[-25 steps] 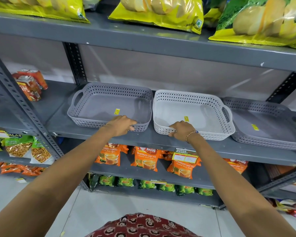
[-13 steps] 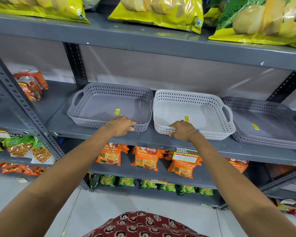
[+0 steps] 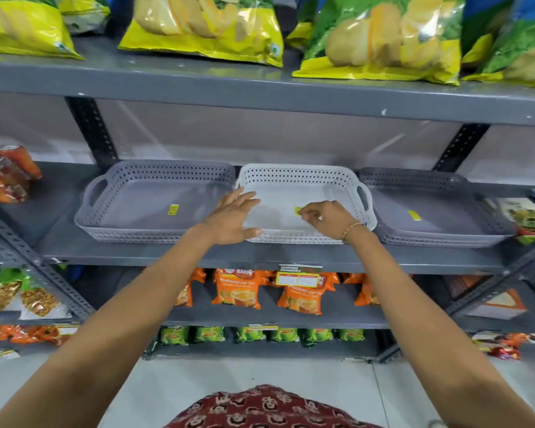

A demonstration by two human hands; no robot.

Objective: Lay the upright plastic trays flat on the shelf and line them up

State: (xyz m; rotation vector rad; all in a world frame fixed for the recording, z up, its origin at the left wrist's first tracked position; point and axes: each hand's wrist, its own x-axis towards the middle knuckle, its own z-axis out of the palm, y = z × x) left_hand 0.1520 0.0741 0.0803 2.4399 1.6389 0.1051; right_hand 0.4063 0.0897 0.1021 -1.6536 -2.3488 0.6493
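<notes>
Three trays: lying flat in a row on the grey metal shelf (image 3: 291,257), long sides side by side
left tray (image 3: 155,202): grey plastic, rectangular, rounded corners, perforated lattice walls, cut-out handle at its left end, yellow sticker on the smooth floor
middle tray (image 3: 291,180): white plastic, same lattice pattern, handle at its right end; touching the left tray, just beside the right one
right tray (image 3: 430,208): darker grey, same shape, yellow sticker inside
left hand (image 3: 232,217): fingers spread and released, palm over the seam between left and middle trays, thumb at the white tray's front rim; grasping nothing
right hand (image 3: 328,217): fingers curled loosely over the white tray's floor by its sticker; cannot tell whether they pinch anything; bracelet (image 3: 351,228) on wrist
change: both hands were closed on the front rims of left and middle trays a second ago; now lifted off and moved onto the white tray; camera sits lower and closer
surroundings: glossy chip bags (image 3: 204,23) above, orange tea packets (image 3: 237,288) below
</notes>
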